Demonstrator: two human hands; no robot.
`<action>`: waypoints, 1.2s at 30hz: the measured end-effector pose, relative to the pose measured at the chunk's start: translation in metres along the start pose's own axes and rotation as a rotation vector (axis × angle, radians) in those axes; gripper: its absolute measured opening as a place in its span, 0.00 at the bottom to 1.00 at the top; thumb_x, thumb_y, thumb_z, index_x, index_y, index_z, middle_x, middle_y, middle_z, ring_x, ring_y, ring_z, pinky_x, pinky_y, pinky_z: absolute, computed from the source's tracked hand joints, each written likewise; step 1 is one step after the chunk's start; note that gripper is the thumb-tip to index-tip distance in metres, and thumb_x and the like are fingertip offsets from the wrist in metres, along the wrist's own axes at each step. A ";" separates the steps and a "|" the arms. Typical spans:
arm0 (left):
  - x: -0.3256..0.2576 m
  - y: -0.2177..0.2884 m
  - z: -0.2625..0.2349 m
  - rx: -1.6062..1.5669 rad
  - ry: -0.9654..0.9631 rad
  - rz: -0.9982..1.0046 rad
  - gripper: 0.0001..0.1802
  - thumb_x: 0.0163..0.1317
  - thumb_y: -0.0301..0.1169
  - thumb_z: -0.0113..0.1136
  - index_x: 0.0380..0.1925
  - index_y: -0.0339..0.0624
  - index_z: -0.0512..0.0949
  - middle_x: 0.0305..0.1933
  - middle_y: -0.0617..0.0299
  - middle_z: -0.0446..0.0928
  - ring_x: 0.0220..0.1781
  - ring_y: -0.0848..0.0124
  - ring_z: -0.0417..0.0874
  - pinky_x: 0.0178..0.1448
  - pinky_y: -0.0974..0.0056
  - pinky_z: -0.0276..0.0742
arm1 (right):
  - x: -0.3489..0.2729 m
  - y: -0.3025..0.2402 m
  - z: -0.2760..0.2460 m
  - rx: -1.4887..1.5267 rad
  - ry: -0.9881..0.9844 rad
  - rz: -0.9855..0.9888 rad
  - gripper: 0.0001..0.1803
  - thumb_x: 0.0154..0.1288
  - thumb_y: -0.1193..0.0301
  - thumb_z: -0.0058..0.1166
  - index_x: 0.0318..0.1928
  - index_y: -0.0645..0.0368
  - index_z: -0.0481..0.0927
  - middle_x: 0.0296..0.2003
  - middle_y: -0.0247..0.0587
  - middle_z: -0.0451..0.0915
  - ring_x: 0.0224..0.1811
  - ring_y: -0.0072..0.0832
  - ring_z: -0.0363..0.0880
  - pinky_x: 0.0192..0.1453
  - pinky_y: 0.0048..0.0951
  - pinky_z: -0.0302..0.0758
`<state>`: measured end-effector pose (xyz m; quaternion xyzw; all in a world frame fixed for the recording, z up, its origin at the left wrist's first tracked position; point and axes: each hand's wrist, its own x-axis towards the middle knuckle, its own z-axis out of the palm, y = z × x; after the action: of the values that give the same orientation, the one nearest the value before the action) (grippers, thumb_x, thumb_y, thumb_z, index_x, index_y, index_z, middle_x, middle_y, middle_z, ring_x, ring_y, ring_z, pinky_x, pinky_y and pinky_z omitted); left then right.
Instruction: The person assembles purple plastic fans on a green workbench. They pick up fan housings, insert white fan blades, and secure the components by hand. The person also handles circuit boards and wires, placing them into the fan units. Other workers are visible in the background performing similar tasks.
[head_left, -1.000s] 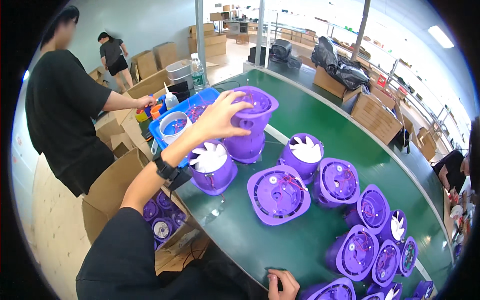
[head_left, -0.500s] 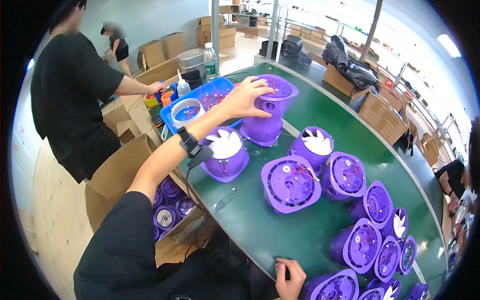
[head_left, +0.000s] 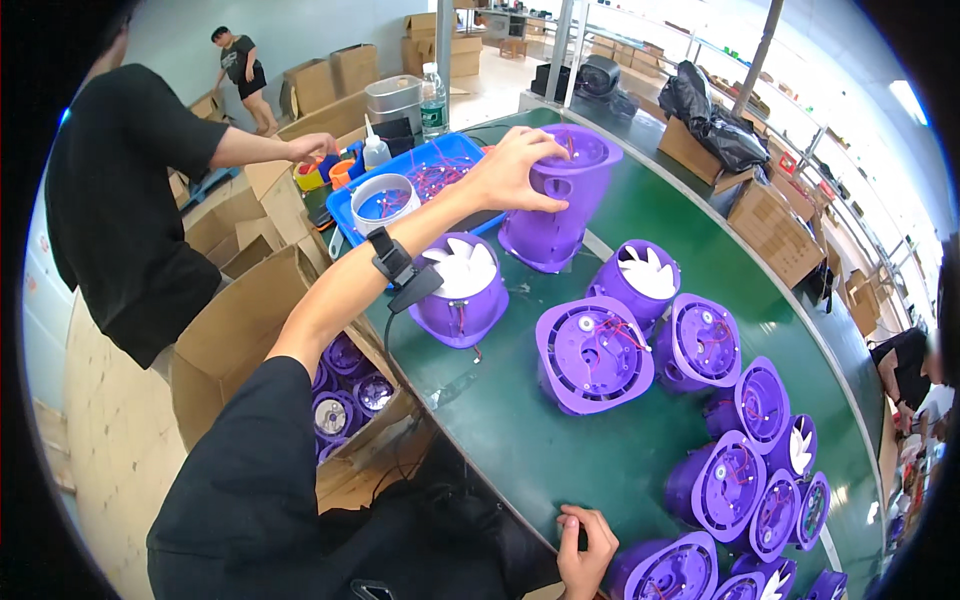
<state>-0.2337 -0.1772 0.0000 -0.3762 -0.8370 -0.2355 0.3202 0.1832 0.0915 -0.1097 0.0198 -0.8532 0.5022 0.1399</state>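
The two hands are well apart. The left hand (head_left: 518, 172) is clamped, by thumb and fingers, on the upper purple housing (head_left: 592, 178), which appears stacked upon another one on the worktop (head_left: 500, 430). Left of this hand lies a blue tray (head_left: 338, 210). The right hand (head_left: 588, 552) rests half-curled near the edge; whether its fingers are closed, I cannot tell.
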 end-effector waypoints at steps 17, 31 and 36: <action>-0.251 0.141 -0.195 0.141 -0.144 -0.311 0.33 0.33 0.42 0.85 0.43 0.46 0.83 0.52 0.53 0.77 0.68 0.37 0.72 0.70 0.35 0.68 | 0.000 0.019 -0.004 0.206 -0.054 0.219 0.10 0.74 0.78 0.52 0.46 0.69 0.85 0.33 0.44 0.86 0.33 0.27 0.84 0.41 0.26 0.80; -0.215 0.098 -0.092 0.072 -0.294 -0.184 0.34 0.35 0.37 0.83 0.48 0.51 0.82 0.61 0.56 0.74 0.72 0.39 0.65 0.72 0.39 0.68 | -0.008 0.033 -0.002 0.155 -0.067 0.303 0.08 0.67 0.75 0.58 0.43 0.65 0.85 0.32 0.47 0.86 0.35 0.35 0.84 0.44 0.34 0.79; -0.193 0.094 -0.094 0.101 -0.451 -0.213 0.46 0.34 0.40 0.81 0.60 0.49 0.77 0.70 0.51 0.68 0.79 0.40 0.57 0.79 0.39 0.58 | -0.005 0.030 -0.001 0.150 -0.005 0.223 0.06 0.66 0.80 0.57 0.40 0.67 0.86 0.29 0.44 0.86 0.30 0.30 0.85 0.38 0.27 0.78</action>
<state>-0.0272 -0.2724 -0.0590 -0.3125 -0.9328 -0.1360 0.1169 0.1829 0.1068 -0.1365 -0.0636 -0.8104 0.5770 0.0791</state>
